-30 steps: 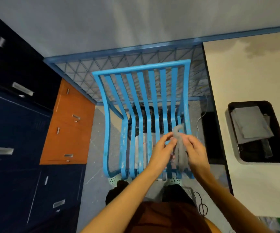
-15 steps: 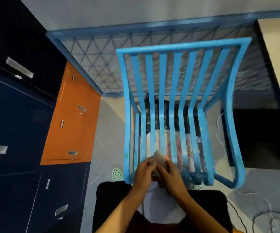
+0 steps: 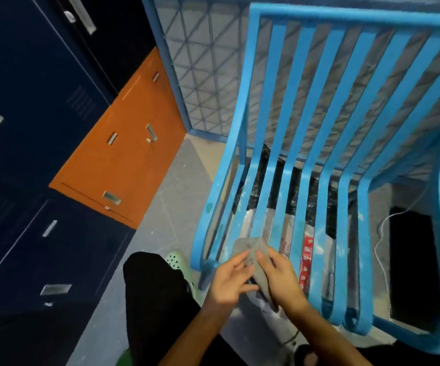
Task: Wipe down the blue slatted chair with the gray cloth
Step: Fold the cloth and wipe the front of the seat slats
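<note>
The chair [image 3: 297, 101] stands on the right, in front of a mesh panel [image 3: 205, 70]. Lockers [image 3: 28, 114] fill the left side; a cabinet [image 3: 123, 149] sits between them and the panel. The left hand [image 3: 230, 280] and right hand [image 3: 279, 282] hold the cloth [image 3: 256, 253] between them over the seat's front left corner. Packets [image 3: 307, 249] lie under the seat.

One blue chair [image 3: 241, 101], one gray cloth [image 3: 255, 249], two hands [image 3: 229, 282] [image 3: 279, 278], one orange locker [image 3: 118, 165].
</note>
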Demonstrator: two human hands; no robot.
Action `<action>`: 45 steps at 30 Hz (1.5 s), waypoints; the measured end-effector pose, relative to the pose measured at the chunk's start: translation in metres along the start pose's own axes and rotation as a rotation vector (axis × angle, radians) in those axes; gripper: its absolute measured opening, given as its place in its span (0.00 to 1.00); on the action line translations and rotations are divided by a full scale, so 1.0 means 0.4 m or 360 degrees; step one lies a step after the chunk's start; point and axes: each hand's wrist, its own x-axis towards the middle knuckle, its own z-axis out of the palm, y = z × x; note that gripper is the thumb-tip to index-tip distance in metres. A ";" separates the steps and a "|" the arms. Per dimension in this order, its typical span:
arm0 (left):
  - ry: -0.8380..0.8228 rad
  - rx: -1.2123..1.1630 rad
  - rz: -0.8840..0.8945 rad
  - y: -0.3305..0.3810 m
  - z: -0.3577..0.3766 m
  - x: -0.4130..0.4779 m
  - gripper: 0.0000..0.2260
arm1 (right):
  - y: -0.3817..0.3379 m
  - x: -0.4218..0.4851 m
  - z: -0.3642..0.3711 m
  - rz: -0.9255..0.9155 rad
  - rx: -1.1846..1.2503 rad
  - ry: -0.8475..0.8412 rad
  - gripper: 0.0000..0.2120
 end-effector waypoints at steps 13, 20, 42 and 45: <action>-0.0166 0.0257 0.0629 -0.099 -0.061 -0.138 0.16 | 0.043 -0.153 0.082 0.0006 0.0644 0.0019 0.15; 0.0295 0.0285 0.0931 -0.057 -0.183 -0.119 0.12 | -0.030 -0.124 0.118 -0.0417 0.0057 0.0110 0.10; 0.0643 0.0594 0.0372 -0.010 -0.209 0.148 0.09 | 0.017 0.179 0.154 -0.1521 -0.1482 -0.0512 0.24; 0.0575 0.0692 0.0385 0.002 -0.214 0.169 0.08 | -0.003 0.226 0.140 -0.1604 -0.1461 -0.0503 0.24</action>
